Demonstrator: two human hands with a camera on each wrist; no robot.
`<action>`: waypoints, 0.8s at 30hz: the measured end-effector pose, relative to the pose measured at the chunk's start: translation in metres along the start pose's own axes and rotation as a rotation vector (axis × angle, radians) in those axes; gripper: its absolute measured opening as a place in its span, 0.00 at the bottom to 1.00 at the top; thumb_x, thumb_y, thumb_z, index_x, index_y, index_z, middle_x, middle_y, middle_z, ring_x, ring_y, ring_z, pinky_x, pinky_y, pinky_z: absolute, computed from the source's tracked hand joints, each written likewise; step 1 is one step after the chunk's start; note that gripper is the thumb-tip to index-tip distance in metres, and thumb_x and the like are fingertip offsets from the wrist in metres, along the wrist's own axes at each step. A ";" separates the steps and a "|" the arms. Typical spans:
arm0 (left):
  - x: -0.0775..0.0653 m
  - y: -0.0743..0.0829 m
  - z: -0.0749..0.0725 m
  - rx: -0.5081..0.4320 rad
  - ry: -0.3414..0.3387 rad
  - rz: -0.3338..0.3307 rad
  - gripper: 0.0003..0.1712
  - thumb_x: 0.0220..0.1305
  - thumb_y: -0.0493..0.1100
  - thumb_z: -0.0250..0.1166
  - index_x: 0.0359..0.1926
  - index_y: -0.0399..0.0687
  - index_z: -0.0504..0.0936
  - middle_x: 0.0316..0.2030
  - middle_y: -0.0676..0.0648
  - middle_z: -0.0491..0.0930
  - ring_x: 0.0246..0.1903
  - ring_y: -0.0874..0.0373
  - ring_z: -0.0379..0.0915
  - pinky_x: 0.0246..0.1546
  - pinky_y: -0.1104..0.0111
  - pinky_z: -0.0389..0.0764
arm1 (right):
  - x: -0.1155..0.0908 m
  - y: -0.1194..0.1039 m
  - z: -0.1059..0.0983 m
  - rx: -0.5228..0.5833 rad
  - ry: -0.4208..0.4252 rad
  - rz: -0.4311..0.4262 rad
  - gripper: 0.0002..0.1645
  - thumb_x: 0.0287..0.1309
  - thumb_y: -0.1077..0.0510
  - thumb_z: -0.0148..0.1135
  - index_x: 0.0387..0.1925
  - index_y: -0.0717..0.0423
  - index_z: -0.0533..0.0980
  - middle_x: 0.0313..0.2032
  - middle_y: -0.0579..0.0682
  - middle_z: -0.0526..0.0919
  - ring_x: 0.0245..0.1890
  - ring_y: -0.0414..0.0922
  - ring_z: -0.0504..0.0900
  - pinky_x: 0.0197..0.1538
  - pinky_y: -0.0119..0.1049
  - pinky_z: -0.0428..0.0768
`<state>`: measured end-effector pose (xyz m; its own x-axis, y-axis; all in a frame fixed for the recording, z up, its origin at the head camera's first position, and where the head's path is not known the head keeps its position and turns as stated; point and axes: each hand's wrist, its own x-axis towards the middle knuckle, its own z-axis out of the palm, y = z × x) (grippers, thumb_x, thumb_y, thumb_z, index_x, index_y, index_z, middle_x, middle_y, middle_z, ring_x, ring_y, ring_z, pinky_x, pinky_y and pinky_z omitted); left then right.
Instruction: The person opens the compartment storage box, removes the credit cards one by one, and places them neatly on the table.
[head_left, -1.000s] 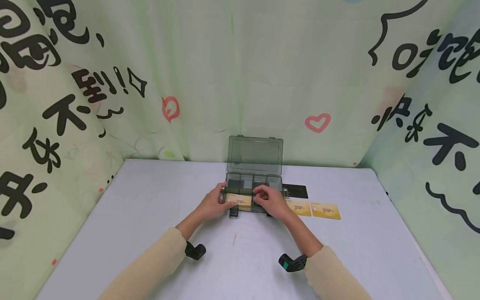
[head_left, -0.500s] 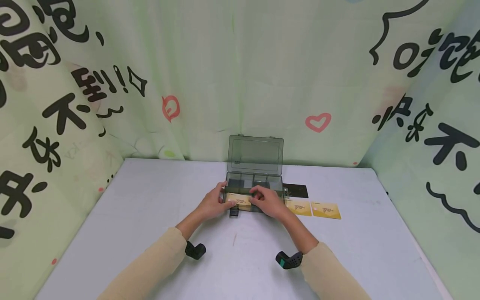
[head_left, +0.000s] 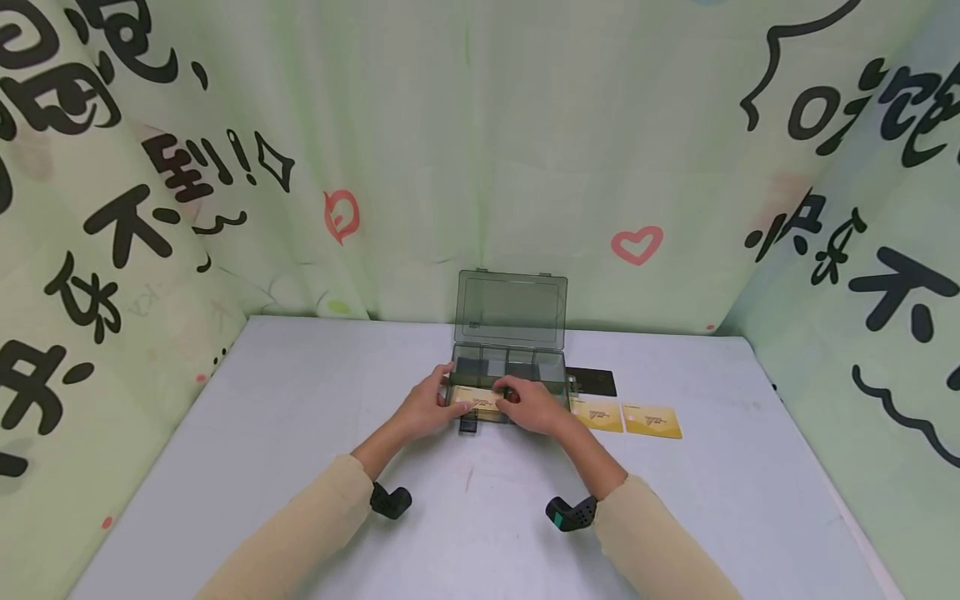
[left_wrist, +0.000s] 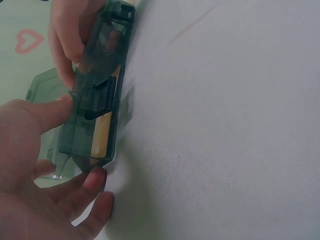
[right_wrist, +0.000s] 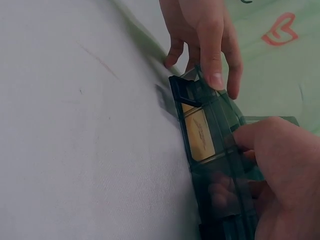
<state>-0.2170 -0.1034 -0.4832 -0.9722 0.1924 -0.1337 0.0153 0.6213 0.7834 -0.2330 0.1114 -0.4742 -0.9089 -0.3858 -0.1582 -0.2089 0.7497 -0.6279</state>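
Note:
A translucent grey-green divided plastic box (head_left: 552, 361) stands on the table, its lid (head_left: 511, 311) raised at the back. Yellow cards (head_left: 480, 400) lie stacked in its front left compartment; they show through the front wall in the right wrist view. My left hand (head_left: 424, 410) grips the box's left end, thumb on the front rim, other fingers around the side. Over the front right compartment, my right hand (head_left: 534, 406) has its fingers curled down inside, beside the card stack. Whether those fingertips pinch anything is hidden. A dark latch (left_wrist: 102, 97) hangs on the front wall.
To the right of the box lie two yellow cards, the nearer one (head_left: 598, 415) partly behind my right hand and the other (head_left: 652, 421) farther right. A black card (head_left: 594, 382) lies behind them. A printed curtain (head_left: 420, 167) borders the white table.
My right hand has moved a little left inside the box, towards the card stack. The left hand, the box and the loose cards have stayed in place.

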 end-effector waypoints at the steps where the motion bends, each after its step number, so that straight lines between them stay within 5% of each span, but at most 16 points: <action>1: 0.000 0.000 0.000 -0.001 -0.001 0.000 0.44 0.61 0.53 0.67 0.73 0.51 0.57 0.59 0.42 0.73 0.34 0.57 0.67 0.31 0.67 0.68 | 0.000 0.000 0.000 -0.010 -0.007 0.006 0.16 0.67 0.54 0.55 0.55 0.48 0.76 0.31 0.48 0.78 0.29 0.43 0.70 0.34 0.37 0.68; 19: 0.002 0.000 0.000 0.002 0.004 0.011 0.44 0.61 0.53 0.67 0.73 0.51 0.57 0.58 0.42 0.73 0.34 0.56 0.68 0.31 0.67 0.68 | 0.005 -0.003 0.000 -0.070 -0.059 0.030 0.18 0.68 0.53 0.50 0.57 0.47 0.75 0.52 0.52 0.81 0.44 0.46 0.77 0.51 0.48 0.75; 24: 0.001 -0.001 0.001 0.019 0.009 0.030 0.43 0.62 0.51 0.66 0.72 0.47 0.57 0.58 0.40 0.73 0.34 0.57 0.68 0.31 0.68 0.68 | 0.004 -0.002 0.001 -0.050 -0.040 0.007 0.16 0.68 0.54 0.52 0.56 0.48 0.74 0.40 0.50 0.81 0.37 0.44 0.76 0.41 0.42 0.74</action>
<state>-0.2180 -0.1036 -0.4847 -0.9733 0.2043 -0.1043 0.0492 0.6299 0.7751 -0.2358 0.1079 -0.4746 -0.8955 -0.4008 -0.1935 -0.2213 0.7781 -0.5879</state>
